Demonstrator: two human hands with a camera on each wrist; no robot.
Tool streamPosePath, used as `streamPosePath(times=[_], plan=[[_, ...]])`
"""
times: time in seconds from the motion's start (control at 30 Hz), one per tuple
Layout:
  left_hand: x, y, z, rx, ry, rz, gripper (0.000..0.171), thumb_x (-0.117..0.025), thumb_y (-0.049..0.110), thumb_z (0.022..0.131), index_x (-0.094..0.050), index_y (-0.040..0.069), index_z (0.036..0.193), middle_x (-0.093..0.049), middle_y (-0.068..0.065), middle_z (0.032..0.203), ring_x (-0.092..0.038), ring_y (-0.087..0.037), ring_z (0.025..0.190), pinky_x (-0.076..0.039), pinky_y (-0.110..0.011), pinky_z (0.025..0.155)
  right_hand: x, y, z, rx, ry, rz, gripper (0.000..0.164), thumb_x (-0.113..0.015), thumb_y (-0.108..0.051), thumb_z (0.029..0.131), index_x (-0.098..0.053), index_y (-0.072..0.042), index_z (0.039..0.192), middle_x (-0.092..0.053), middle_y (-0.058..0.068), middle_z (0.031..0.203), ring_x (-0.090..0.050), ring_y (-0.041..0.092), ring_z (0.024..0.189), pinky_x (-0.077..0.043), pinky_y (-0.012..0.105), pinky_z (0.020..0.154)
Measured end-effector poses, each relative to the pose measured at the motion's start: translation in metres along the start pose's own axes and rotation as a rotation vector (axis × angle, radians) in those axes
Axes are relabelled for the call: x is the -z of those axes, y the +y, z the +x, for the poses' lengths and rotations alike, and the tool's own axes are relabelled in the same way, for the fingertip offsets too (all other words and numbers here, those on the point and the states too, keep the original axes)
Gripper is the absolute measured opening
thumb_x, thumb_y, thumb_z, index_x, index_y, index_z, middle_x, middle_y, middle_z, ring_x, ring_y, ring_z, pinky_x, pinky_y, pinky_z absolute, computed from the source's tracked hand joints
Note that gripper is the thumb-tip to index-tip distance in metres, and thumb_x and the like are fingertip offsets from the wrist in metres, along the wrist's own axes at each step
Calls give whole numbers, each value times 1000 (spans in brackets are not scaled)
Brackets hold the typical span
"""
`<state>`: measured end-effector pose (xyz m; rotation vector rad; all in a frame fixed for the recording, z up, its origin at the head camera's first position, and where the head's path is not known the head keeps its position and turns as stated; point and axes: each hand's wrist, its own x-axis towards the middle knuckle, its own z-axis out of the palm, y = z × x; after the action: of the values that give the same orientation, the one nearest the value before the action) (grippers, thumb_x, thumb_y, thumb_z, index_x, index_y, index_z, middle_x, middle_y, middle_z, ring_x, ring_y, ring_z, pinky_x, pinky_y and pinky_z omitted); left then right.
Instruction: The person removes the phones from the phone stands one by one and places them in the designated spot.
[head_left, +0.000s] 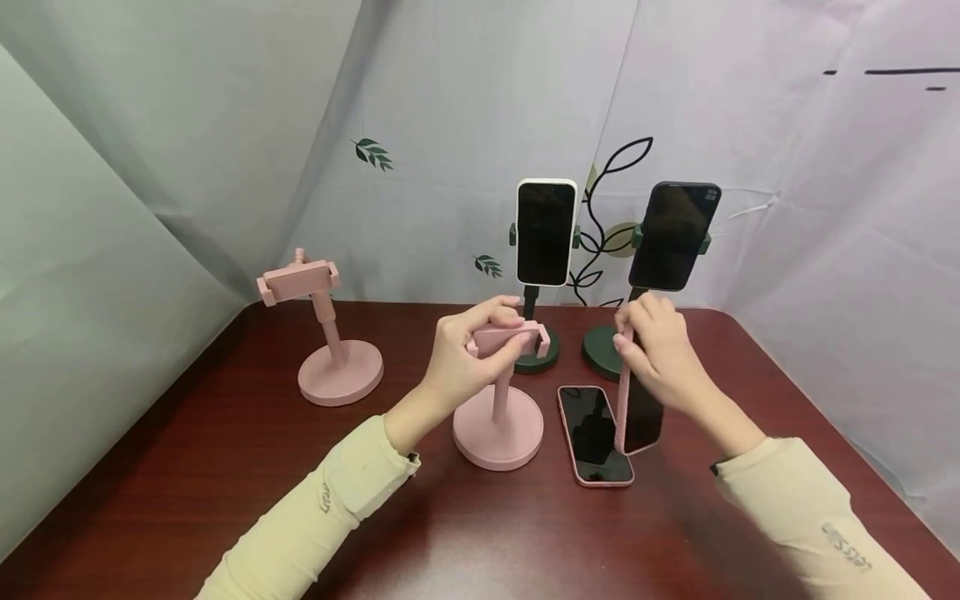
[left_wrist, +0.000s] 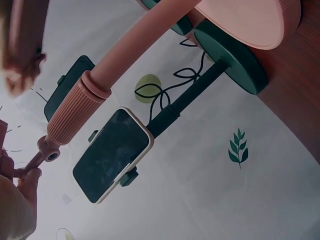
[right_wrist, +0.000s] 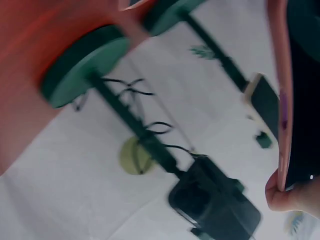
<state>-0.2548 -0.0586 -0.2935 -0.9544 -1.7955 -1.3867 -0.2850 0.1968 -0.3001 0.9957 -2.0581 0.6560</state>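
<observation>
The head view was bright and mostly sharp, its soft light leaving the cloth (head_left: 450,83) greenish at left and pinkish at right, a pale sheen on the near part of the table (head_left: 187,500), and a soft shadow beneath the right sleeve (head_left: 787,500). The left wrist view looked dimmer and cooler, the right hand (left_wrist: 20,77) blurred; the right wrist view was hazy, its green stand (right_wrist: 116,102) smeared.

Both pale yellow sleeves (head_left: 315,512) bear small dark lettering (head_left: 325,497).
</observation>
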Motion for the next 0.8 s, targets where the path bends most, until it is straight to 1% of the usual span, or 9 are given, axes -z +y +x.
streamPosePath(times=[0.1,0.17,0.27,0.37,0.47,0.5,0.57,0.7,0.8], plan=[[0,-1,-1,-5,-1,-4,11,-72,-4,74,-67,-4,83,-69,-22,100,-66,-32,98,-55,-29,83,-2,9,-10,-76,-198,-179,18,-46,-26,97,-48,-9,89,-42,5,83,-36,25,78,-26,39,66],[-1,-2,-1,-9,-1,-6,11,-72,-4,74,-68,-4,83,-69,-22,100,-67,-34,96,-55,-28,82,-5,14,-16,-128,-302,-238,6,-52,-16,91,-48,-11,91,-42,5,84,-38,26,81,-28,43,68],[0,-2,0,-21,1,-3,11,-73,-4,73,-68,-4,83,-69,-22,99,-67,-34,95,-55,-27,82,-9,21,-23,-194,-409,-290,7,-54,-15,91,-48,-11,92,-42,6,85,-39,28,84,-30,46,69],[1,-2,1,-40,2,9,15,-73,-4,73,-68,-5,88,-70,-21,95,-67,-33,95,-54,-28,85,-12,28,-28,-236,-470,-311,7,-53,-17,91,-49,-12,92,-42,6,86,-38,28,85,-30,46,69],[1,-3,1,-54,3,20,24,-73,-4,73,-67,-7,96,-70,-19,88,-68,-31,92,-53,-29,87,-16,35,-33,-254,-513,-316,7,-52,-16,91,-48,-12,89,-42,7,87,-38,29,85,-29,45,67],[1,-4,2,-59,3,19,24,-73,-4,73,-67,-8,96,-70,-19,87,-68,-31,92,-53,-29,87,-18,37,-34,-258,-528,-315,8,-53,-16,91,-47,-13,87,-42,7,87,-38,29,84,-28,45,67],[1,-4,2,-62,4,12,21,-73,-4,73,-67,-7,93,-70,-19,87,-68,-30,93,-53,-30,87,-21,41,-37,-269,-560,-314,10,-53,-16,91,-45,-13,85,-41,6,86,-37,28,83,-27,43,66],[0,-5,1,-61,5,-14,11,-72,-4,73,-67,-4,83,-70,-22,95,-67,-30,95,-55,-30,83,-27,47,-42,-293,-603,-305,13,-54,-17,91,-44,-15,83,-41,6,85,-36,28,82,-24,41,65],[0,-5,1,-63,10,-17,11,-72,-4,73,-68,-4,83,-70,-22,94,-68,-30,94,-55,-30,83,-31,51,-44,-307,-613,-289,11,-53,-17,91,-44,-15,85,-41,6,85,-36,28,82,-24,41,65]])
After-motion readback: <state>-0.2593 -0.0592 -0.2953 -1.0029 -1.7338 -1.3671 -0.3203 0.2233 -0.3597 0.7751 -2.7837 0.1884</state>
